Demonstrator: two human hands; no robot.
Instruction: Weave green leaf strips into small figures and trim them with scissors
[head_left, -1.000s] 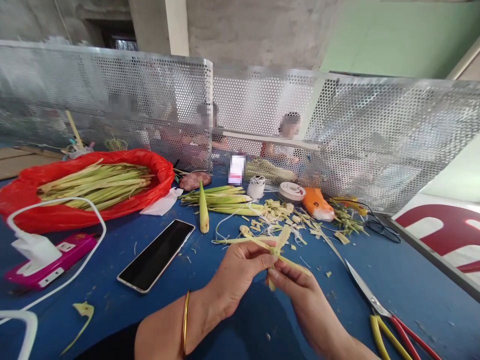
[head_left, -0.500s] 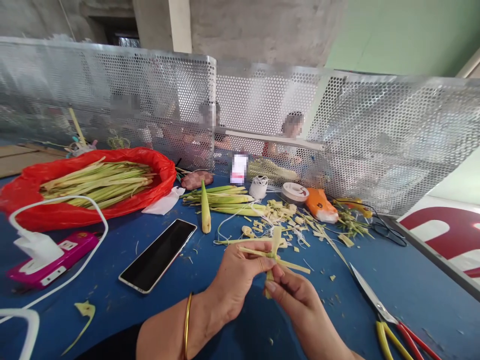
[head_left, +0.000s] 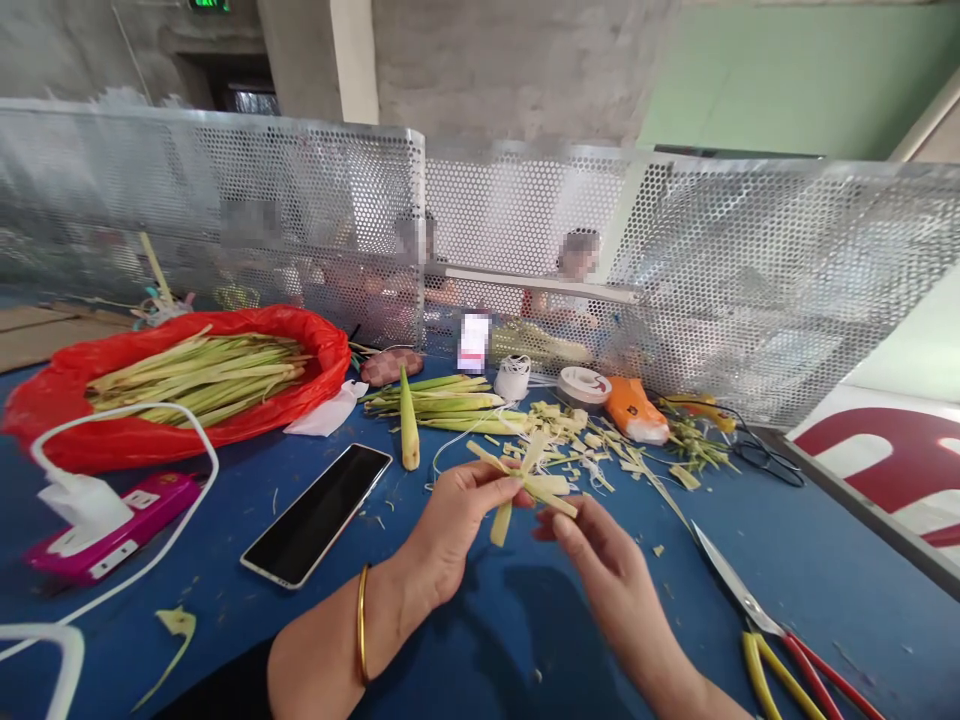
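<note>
A small knot of crossed pale-green leaf strips is held up over the blue table, its ends pointing several ways. My left hand pinches it near the crossing between thumb and fingers. At the lower right end of one strip, my right hand has its thumb and curled fingers closed about the tip; the exact contact is partly hidden. Leaf scraps and white thread lie just beyond the hands. Scissors with red and yellow handles rest to the right, blades partly spread.
A red plastic bag of leaf strips stands left, near a magenta power strip with a white cable. A phone, a leaf shoot, a thread spool and a tape roll lie around. A perforated metal screen closes the back.
The crossed strips have turned in my left hand and shifted slightly left. My right hand has let go of the lower strip and moved right to another strip's end.
</note>
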